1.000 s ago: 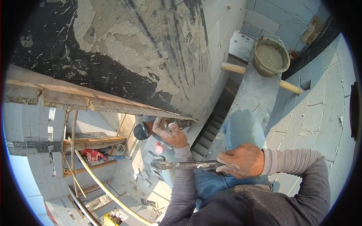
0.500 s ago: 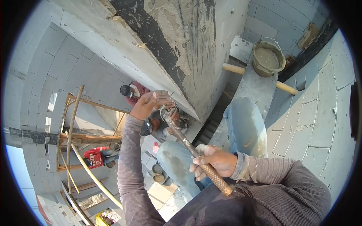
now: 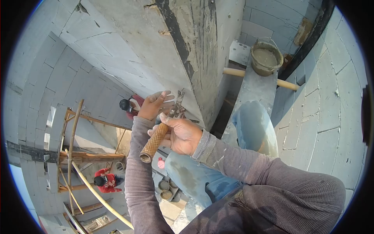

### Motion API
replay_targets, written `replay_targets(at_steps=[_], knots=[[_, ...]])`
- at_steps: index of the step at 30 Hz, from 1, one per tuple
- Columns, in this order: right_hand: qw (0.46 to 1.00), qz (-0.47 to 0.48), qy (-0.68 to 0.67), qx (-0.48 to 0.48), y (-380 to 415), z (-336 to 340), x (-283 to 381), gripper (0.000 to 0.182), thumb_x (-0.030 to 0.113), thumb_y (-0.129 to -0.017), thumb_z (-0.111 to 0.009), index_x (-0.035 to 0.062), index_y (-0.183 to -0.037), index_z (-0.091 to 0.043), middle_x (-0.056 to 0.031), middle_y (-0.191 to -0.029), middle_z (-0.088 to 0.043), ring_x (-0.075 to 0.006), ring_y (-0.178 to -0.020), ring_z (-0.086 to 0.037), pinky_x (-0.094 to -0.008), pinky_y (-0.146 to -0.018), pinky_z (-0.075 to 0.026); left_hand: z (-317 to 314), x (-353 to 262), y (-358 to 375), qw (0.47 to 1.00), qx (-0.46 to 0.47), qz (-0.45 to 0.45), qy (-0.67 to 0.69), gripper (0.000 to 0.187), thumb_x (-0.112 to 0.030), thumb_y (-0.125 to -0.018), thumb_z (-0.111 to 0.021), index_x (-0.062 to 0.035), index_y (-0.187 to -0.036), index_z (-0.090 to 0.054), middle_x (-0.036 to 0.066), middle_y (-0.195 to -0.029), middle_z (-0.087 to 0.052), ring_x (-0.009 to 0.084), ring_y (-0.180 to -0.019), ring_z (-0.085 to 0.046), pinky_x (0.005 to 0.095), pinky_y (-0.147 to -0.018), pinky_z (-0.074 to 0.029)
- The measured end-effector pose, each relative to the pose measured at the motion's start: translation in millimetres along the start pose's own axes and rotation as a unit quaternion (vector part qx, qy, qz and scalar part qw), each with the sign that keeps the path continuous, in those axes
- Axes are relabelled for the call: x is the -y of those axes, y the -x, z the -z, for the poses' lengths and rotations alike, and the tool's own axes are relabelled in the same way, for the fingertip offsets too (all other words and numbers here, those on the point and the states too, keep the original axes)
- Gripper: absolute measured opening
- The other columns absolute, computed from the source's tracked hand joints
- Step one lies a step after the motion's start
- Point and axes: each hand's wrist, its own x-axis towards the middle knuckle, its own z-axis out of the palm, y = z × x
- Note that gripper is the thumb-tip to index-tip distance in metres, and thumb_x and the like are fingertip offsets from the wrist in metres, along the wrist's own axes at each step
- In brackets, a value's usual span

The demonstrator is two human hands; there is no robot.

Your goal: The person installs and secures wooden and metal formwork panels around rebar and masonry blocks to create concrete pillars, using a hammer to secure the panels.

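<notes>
My right hand [image 3: 183,136] is closed on a hammer by its tan, diamond-patterned grip [image 3: 153,142]. The hollow butt end points down-left and crosses in front of my left forearm. Its mortar-stained metal far end [image 3: 179,102] reaches up beside my left hand and is partly hidden by my right thumb. My left hand [image 3: 154,107] is raised with the fingers spread, right by the metal end, with nothing in it. Both of my knees [image 3: 255,128], in stained jeans, show below.
A bucket of wet mortar [image 3: 267,58] stands on a grey plank [image 3: 249,87] over a wooden pole [image 3: 288,84]. A rough concrete column [image 3: 202,58] rises ahead. Far below are a person in red [image 3: 107,181], another in a dark cap [image 3: 125,104] and timber scaffolding [image 3: 72,148].
My right hand has swung left and up with the hammer, bringing its grip across my left forearm. My left hand stays raised and spread. The person in red below has shifted.
</notes>
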Motion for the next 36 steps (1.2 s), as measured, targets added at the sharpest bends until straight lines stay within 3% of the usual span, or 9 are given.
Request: replay_targets(at_steps=[14,17,19,21,24,26,29,35,36], knots=[[0.994,0.102,-0.015,0.027,-5.7,-22.3,-35.6,0.027,0.022,-0.103,-0.060,-0.0031,-0.110,-0.051,-0.0153,-0.095,-0.061,-0.0386,-0.101,-0.070,-0.0559,-0.093,-0.059,-25.0,-21.6,-3.6,0.991,0.069,-0.047,0.105,0.058,-0.008,-0.098,-0.066,0.0110,-0.146,-0.039,0.024,-0.138,-0.056,0.0266,-0.129,-0.056,0.0359,-0.099,-0.057],[0.994,0.083,0.034,-0.069,-18.6,23.2,-68.7,0.020,0.018,-0.102,-0.058,-0.0007,-0.106,-0.052,-0.0115,-0.090,-0.059,-0.0321,-0.094,-0.070,-0.0516,-0.088,-0.061,-37.8,-20.3,-5.8,0.997,0.057,-0.020,0.056,0.054,-0.007,-0.097,-0.066,0.0119,-0.142,-0.043,0.023,-0.129,-0.062,0.0255,-0.113,-0.066,0.0351,-0.089,-0.061],[0.975,0.099,0.096,-0.175,-48.0,68.2,-90.3,0.010,0.015,-0.100,-0.056,0.0057,-0.096,-0.053,-0.0050,-0.076,-0.055,-0.0233,-0.073,-0.066,-0.0437,-0.072,-0.060,-44.4,-18.3,-10.2,0.998,0.059,-0.018,-0.013,0.051,-0.009,-0.096,-0.068,0.0110,-0.138,-0.047,0.017,-0.114,-0.070,0.0241,-0.087,-0.072,0.0346,-0.072,-0.062],[0.978,0.095,0.082,-0.164,-52.6,74.2,-90.5,0.010,0.014,-0.099,-0.056,0.0092,-0.091,-0.052,-0.0029,-0.069,-0.051,-0.0206,-0.062,-0.059,-0.0408,-0.064,-0.056,-37.1,-2.6,-24.5,0.995,0.029,-0.048,-0.084,0.043,-0.014,-0.094,-0.073,0.0086,-0.126,-0.057,0.012,-0.096,-0.075,0.0201,-0.069,-0.070,0.0327,-0.061,-0.058],[0.976,0.109,0.086,-0.171,-56.6,82.2,-89.9,0.016,0.014,-0.098,-0.056,0.0144,-0.084,-0.048,0.0002,-0.059,-0.044,-0.0172,-0.048,-0.048,-0.0364,-0.051,-0.046,-45.6,4.6,-31.0,0.933,-0.047,-0.116,-0.338,0.042,-0.018,-0.090,-0.077,0.0076,-0.121,-0.063,0.016,-0.103,-0.075,0.0212,-0.091,-0.074,0.0324,-0.073,-0.059],[0.969,0.132,0.098,-0.186,-58.3,86.3,-88.3,0.018,0.013,-0.098,-0.056,0.0162,-0.083,-0.046,0.0012,-0.055,-0.041,-0.0165,-0.044,-0.044,-0.0349,-0.046,-0.041,-47.8,13.9,-36.5,0.792,-0.095,-0.310,-0.518,0.035,-0.015,-0.086,-0.078,0.0060,-0.111,-0.065,0.021,-0.094,-0.074,0.0311,-0.082,-0.075,0.0369,-0.070,-0.059],[0.982,0.122,0.043,-0.140,-53.0,91.3,-89.1,0.015,0.010,-0.097,-0.056,0.0153,-0.088,-0.045,0.0003,-0.054,-0.041,-0.0165,-0.040,-0.042,-0.0364,-0.041,-0.040,-61.5,10.8,-31.1,0.763,-0.123,-0.270,-0.575,0.031,-0.014,-0.084,-0.076,0.0049,-0.107,-0.065,0.026,-0.095,-0.071,0.0412,-0.080,-0.071,0.0429,-0.069,-0.057],[0.927,0.219,0.245,-0.182,-88.6,144.1,-118.4,0.013,0.005,-0.097,-0.055,0.0117,-0.100,-0.044,-0.0008,-0.053,-0.044,-0.0152,-0.037,-0.044,-0.0363,-0.035,-0.038,-63.0,6.4,-24.4,0.708,-0.085,-0.241,-0.658,0.030,-0.018,-0.087,-0.072,0.0041,-0.105,-0.065,0.025,-0.088,-0.070,0.0443,-0.077,-0.068,0.0458,-0.067,-0.054],[0.904,0.216,0.319,-0.185,-89.5,148.3,-118.9,0.024,0.008,-0.092,-0.056,0.0029,-0.113,-0.046,-0.0102,-0.067,-0.053,-0.0253,-0.053,-0.055,-0.0413,-0.049,-0.045,-63.8,-1.6,-22.9,0.706,-0.081,-0.239,-0.662,0.030,-0.018,-0.087,-0.072,0.0041,-0.105,-0.065,0.025,-0.088,-0.070,0.0443,-0.077,-0.068,0.0458,-0.067,-0.054]])
